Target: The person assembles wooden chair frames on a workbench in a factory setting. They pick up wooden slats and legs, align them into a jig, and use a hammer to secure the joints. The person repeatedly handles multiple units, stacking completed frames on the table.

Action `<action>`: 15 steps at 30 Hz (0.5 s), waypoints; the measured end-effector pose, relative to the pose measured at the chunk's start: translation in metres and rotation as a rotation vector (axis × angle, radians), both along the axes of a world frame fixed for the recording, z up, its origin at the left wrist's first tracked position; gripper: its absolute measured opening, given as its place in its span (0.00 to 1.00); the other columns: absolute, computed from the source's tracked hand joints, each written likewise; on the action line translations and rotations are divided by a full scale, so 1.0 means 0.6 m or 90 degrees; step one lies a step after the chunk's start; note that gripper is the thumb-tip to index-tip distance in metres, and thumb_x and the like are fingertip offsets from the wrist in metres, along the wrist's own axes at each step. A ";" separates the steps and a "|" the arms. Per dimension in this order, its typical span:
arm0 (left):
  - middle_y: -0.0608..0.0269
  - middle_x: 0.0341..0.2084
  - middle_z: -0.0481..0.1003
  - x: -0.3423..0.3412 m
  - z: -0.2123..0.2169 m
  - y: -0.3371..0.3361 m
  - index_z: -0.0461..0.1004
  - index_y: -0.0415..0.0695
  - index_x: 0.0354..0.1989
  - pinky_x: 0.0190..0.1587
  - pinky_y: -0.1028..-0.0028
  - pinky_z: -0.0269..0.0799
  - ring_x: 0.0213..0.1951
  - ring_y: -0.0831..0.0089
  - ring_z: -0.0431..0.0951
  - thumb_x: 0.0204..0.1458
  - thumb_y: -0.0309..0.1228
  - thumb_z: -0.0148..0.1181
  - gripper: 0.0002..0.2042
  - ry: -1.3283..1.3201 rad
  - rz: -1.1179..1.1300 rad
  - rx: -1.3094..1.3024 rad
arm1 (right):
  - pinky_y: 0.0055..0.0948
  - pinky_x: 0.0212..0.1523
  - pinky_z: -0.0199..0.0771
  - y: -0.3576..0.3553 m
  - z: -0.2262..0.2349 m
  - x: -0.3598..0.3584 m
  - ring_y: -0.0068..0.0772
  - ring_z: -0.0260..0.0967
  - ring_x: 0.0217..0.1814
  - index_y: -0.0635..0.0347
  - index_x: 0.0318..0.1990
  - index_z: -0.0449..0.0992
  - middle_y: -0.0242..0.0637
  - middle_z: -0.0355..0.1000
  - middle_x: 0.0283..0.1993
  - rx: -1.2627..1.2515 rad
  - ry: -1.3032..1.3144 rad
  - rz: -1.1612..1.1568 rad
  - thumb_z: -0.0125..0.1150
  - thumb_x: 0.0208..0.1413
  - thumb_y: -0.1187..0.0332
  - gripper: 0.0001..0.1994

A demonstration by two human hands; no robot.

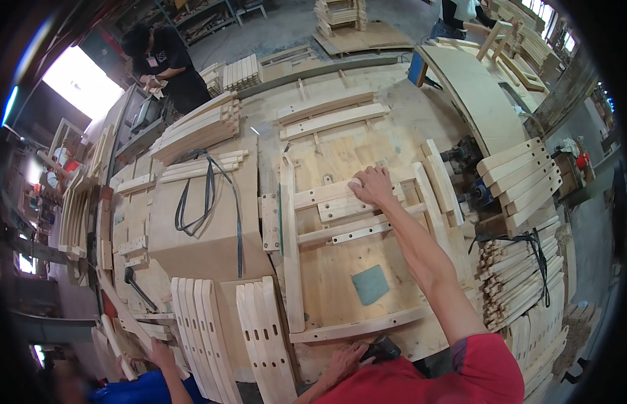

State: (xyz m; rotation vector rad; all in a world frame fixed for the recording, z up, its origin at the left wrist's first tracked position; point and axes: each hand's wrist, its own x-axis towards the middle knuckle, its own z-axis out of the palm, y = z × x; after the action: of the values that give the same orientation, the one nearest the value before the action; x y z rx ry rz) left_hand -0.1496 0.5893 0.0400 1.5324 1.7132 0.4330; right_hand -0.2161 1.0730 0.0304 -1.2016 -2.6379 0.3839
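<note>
My right hand (372, 186) reaches forward and presses flat on short pale wooden slats (340, 202) lying across a wooden chair frame (291, 256) on the plywood workbench (340, 269). Its fingers are spread on the wood and grip nothing. My left hand (343, 363) is low at the bench's near edge, closed around a dark hand tool (382, 348). The tool's front end is hidden, so I cannot tell what kind it is. A curved rail (367, 326) of the frame lies just above that hand.
A grey-green pad (370, 283) lies inside the frame. Drilled slats (266, 337) and curved boards (195, 337) lie at the lower left, black straps (207, 195) on a board. Strapped slat stacks (522, 269) stand at right. Another person's hand (158, 353) is at bottom left; a person in black (166, 64) works far back.
</note>
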 end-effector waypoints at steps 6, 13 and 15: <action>0.53 0.40 0.78 -0.043 0.032 0.031 0.77 0.45 0.46 0.39 0.59 0.78 0.40 0.53 0.81 0.57 0.45 0.63 0.17 -0.049 0.103 0.016 | 0.46 0.66 0.53 -0.014 -0.022 0.002 0.45 0.68 0.57 0.49 0.45 0.85 0.41 0.76 0.47 0.004 0.088 0.001 0.61 0.55 0.45 0.21; 0.51 0.41 0.77 -0.021 -0.001 0.018 0.69 0.46 0.50 0.37 0.55 0.77 0.39 0.49 0.81 0.57 0.37 0.62 0.16 0.012 -0.095 -0.038 | 0.47 0.66 0.54 -0.007 -0.025 0.001 0.44 0.68 0.56 0.50 0.43 0.84 0.41 0.76 0.45 0.023 0.130 -0.002 0.61 0.55 0.46 0.20; 0.50 0.40 0.76 0.003 -0.007 0.001 0.67 0.45 0.49 0.37 0.54 0.77 0.38 0.47 0.80 0.57 0.36 0.60 0.15 0.005 -0.119 -0.079 | 0.47 0.67 0.53 -0.009 -0.027 0.001 0.45 0.67 0.57 0.50 0.43 0.84 0.42 0.76 0.46 0.018 0.111 0.000 0.60 0.56 0.45 0.20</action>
State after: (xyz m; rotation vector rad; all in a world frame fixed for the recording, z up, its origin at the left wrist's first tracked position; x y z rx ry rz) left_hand -0.1477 0.5901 0.0360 1.5883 1.5554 0.2207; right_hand -0.2154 1.0675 0.0143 -1.1057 -2.4872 0.4298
